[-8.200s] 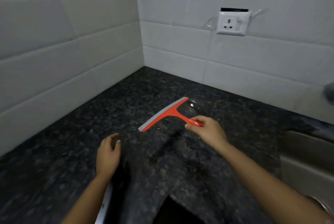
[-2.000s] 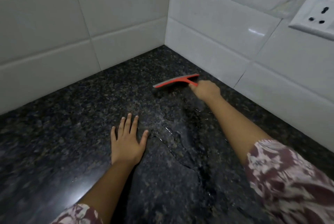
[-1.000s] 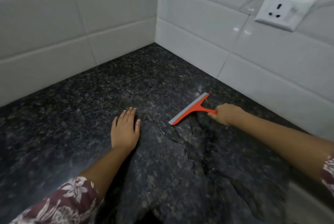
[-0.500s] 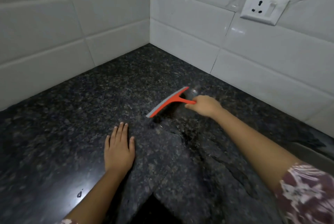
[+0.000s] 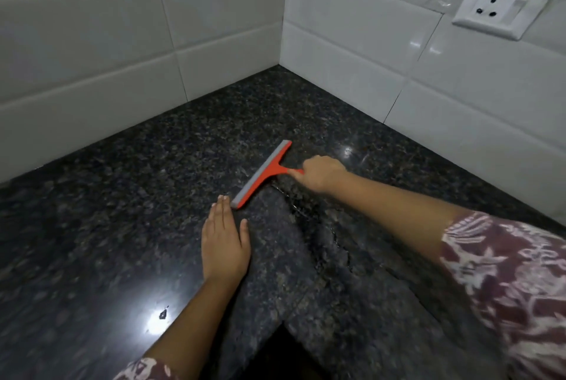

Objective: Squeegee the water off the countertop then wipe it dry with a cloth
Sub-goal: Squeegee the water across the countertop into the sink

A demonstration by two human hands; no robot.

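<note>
An orange squeegee (image 5: 264,173) with a grey rubber blade lies blade-down on the dark speckled granite countertop (image 5: 128,183). My right hand (image 5: 321,175) is shut around its short handle. My left hand (image 5: 225,241) rests flat on the stone, fingers together, its fingertips just beside the blade's near end. A thin ragged line of water (image 5: 321,226) runs across the counter behind the blade, toward the near edge. No cloth is in sight.
White tiled walls (image 5: 92,51) meet in a corner beyond the squeegee. A white wall socket (image 5: 502,7) sits high on the right wall. The counter's inner corner edge (image 5: 283,323) drops off near me. A bright light reflection (image 5: 156,321) shows on the left.
My right hand has drawn the squeegee nearer to my left hand since half a second ago. The blade's near end now lies by my left fingertips. My left hand stays flat.
</note>
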